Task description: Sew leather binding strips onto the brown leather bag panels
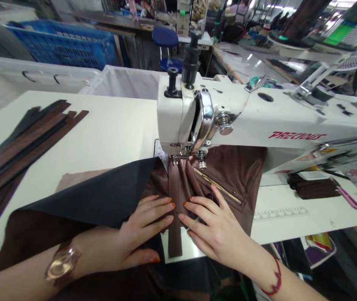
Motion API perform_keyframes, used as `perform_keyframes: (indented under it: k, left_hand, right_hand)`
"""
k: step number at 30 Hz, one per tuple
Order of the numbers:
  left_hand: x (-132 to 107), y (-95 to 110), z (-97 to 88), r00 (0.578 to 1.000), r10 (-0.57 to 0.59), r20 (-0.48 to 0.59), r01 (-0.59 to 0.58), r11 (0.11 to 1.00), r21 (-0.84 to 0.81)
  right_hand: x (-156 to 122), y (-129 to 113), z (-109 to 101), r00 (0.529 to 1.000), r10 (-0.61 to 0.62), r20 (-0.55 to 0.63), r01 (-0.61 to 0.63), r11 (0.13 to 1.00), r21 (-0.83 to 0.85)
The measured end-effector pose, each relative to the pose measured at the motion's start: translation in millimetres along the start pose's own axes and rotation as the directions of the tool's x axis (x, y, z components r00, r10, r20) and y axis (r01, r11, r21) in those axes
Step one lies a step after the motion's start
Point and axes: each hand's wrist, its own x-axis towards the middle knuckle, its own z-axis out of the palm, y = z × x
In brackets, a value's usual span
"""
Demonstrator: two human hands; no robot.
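Observation:
A white sewing machine [241, 113] stands across the table, its presser foot [178, 159] down over brown leather. A narrow brown leather strip [175, 242] runs from the foot toward me. Flat on the leather left of the strip lies my left hand [145, 228], fingers stretched out. My right hand [209, 221] rests on the right side of the strip, fingers spread. A brown leather piece [247, 167] with a brass zipper [219, 187] extends right under the machine arm. The black underside of a folded panel [99, 194] shows on the left.
Several brown and black strips [34, 142] lie on the table's left. To the right are a clear ruler [280, 213], a stack of dark brown pieces [313, 186] and a pink tool [349, 197]. White bins and a blue crate [68, 44] stand behind.

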Motion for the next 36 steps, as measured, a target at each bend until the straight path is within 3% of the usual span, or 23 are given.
perform_keyframes:
  k: [6, 24, 30, 36]
  left_hand:
    - [4, -8, -6.3, 0.999, 0.014, 0.048, -0.017, 0.998, 0.057]
    - [25, -57, -16.0, 0.999, 0.04, -0.028, -0.039, 0.999, 0.017]
    - [30, -74, -23.1, 0.999, -0.019, 0.048, 0.018, 1.0, 0.026]
    - [38, -88, -30.5, 0.999, -0.008, 0.044, 0.005, 0.997, 0.08]
  right_hand:
    - [5, 5, 1, 1.0, 0.0, 0.007, 0.0, 1.0, 0.02]
    - [42, 45, 4, 0.999, -0.042, 0.022, 0.043, 0.998, -0.051]
    - [54, 57, 2, 0.995, -0.061, 0.074, 0.067, 0.995, -0.077]
    - [64, 72, 7, 0.996, -0.086, -0.001, 0.085, 0.989, -0.123]
